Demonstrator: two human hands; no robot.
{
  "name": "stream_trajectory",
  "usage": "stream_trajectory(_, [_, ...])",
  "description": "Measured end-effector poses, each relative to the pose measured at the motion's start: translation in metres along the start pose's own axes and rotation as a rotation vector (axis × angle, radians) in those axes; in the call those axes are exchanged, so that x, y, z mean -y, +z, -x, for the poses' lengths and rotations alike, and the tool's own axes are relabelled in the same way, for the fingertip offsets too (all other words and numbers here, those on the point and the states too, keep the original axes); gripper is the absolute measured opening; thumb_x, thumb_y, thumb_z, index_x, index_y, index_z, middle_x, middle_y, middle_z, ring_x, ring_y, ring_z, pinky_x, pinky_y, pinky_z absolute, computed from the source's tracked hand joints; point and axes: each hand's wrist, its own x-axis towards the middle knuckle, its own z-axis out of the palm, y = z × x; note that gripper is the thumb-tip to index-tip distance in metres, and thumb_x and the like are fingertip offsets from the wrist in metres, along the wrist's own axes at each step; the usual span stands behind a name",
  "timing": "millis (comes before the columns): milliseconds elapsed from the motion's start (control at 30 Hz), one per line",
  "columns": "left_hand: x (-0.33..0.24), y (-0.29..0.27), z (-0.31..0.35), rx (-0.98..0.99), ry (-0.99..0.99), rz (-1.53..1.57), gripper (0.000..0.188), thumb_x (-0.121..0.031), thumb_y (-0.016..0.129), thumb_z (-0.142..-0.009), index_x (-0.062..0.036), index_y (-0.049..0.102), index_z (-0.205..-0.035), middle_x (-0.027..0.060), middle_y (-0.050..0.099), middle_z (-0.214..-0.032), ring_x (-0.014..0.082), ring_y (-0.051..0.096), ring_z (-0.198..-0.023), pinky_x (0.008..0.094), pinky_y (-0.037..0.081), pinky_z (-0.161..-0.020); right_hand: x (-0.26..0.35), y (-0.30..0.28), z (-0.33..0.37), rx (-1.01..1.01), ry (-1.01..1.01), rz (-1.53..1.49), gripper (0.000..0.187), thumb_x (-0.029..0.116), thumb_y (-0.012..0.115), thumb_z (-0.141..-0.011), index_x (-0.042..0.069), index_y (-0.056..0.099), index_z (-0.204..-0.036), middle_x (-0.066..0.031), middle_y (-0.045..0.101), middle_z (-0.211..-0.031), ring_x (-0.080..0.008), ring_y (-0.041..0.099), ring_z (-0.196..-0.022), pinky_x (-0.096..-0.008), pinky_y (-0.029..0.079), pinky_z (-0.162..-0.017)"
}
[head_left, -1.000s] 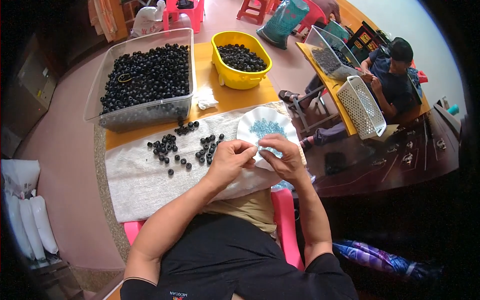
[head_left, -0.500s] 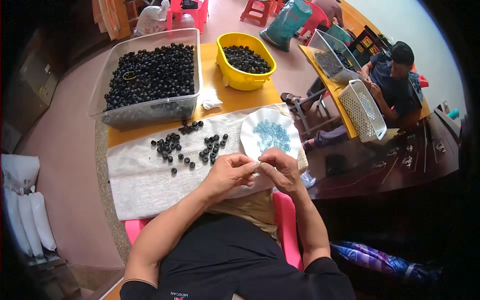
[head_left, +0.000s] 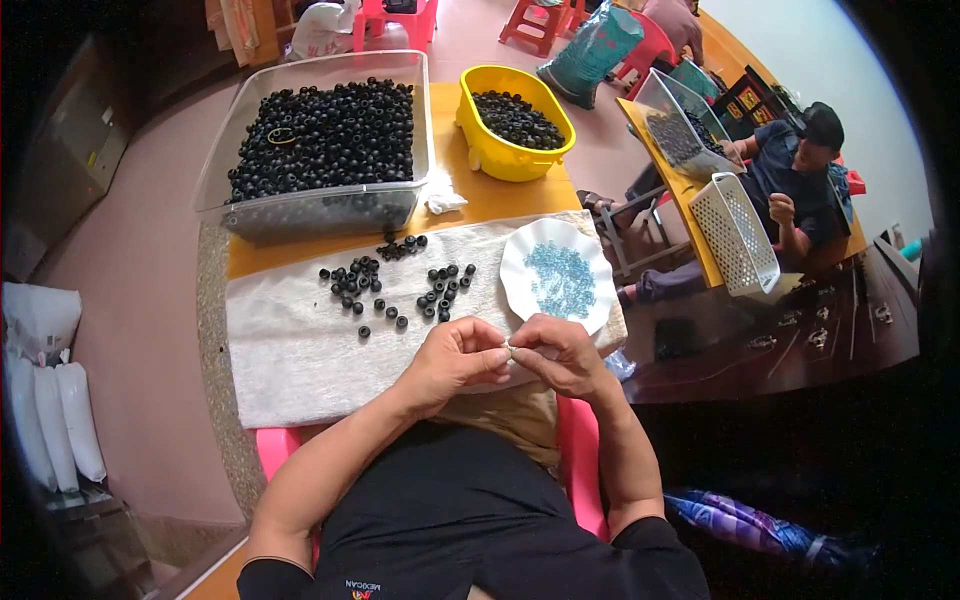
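Observation:
Close together at the near edge of the table, my left hand (head_left: 445, 366) and my right hand (head_left: 562, 356) meet at their fingertips. Both pinch one tiny pale piece, mostly hidden by the fingers, so its kind cannot be made out. Just beyond my right hand is a white wavy-rimmed plate (head_left: 514, 282) bearing many small light-blue, see-through pieces (head_left: 558, 280). Left of the plate, loose black round beads with holes (head_left: 352, 279) lie in groups on a whitish cloth (head_left: 290, 345).
A large clear bin (head_left: 318, 212) of black beads stands at the back left. Beside it are a yellow tub (head_left: 512, 166) of dark beads and a crumpled white tissue (head_left: 443, 196). At right, a co-worker (head_left: 790, 180) sits by a white perforated basket (head_left: 738, 235).
My hands have drawn slightly back from the plate, still pinched together. The whole view has shifted a little. The co-worker's hands have moved apart, one now raised.

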Motion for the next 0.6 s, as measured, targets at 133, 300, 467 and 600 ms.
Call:
stream_trajectory(133, [-0.002, -0.004, 0.001, 0.011, -0.018, -0.033, 0.015, -0.008, 0.069, -0.09, -0.0023, 0.059, -0.099, 0.0053, 0.067, -0.09, 0.0122, 0.067, -0.079, 0.0274, 0.059, -0.075, 0.003, 0.0, -0.003, 0.07, -0.053, 0.038, 0.012, 0.001, 0.069, -0.084, 0.0, 0.066, -0.096, -0.0102, 0.065, -0.086, -0.0214, 0.063, -0.077, -0.0309, 0.048, -0.069])
stream_trajectory(300, [-0.004, -0.008, 0.006, 0.005, -0.032, 0.026, 0.016, -0.008, 0.07, -0.089, -0.0028, 0.059, -0.099, 0.0048, 0.066, -0.089, 0.0128, 0.067, -0.079, 0.0278, 0.059, -0.075, 0.005, 0.003, -0.008, 0.124, -0.076, 0.037, 0.014, 0.0, 0.068, -0.084, 0.001, 0.067, -0.097, -0.0108, 0.066, -0.087, -0.0233, 0.064, -0.079, -0.0317, 0.049, -0.07])
stream_trajectory(467, [-0.007, -0.012, 0.013, -0.045, -0.049, 0.097, 0.016, -0.009, 0.07, -0.089, -0.0033, 0.06, -0.099, 0.0049, 0.066, -0.09, 0.0132, 0.067, -0.08, 0.027, 0.059, -0.076, 0.007, 0.02, -0.009, 0.001, -0.14, 0.075, 0.025, -0.003, 0.068, -0.083, 0.004, 0.066, -0.108, -0.012, 0.066, -0.088, -0.0246, 0.065, -0.084, -0.0312, 0.05, -0.07])
stream_trajectory(600, [-0.009, -0.018, 0.02, -0.117, 0.014, 0.168, 0.013, -0.01, 0.069, -0.09, -0.0044, 0.059, -0.097, 0.0042, 0.065, -0.089, 0.0134, 0.066, -0.079, 0.0277, 0.058, -0.074, 0.018, 0.035, -0.013, -0.016, -0.174, 0.121, 0.035, -0.003, 0.066, -0.086, 0.005, 0.062, -0.12, -0.0159, 0.063, -0.097, -0.0266, 0.064, -0.085, -0.0321, 0.05, -0.071])
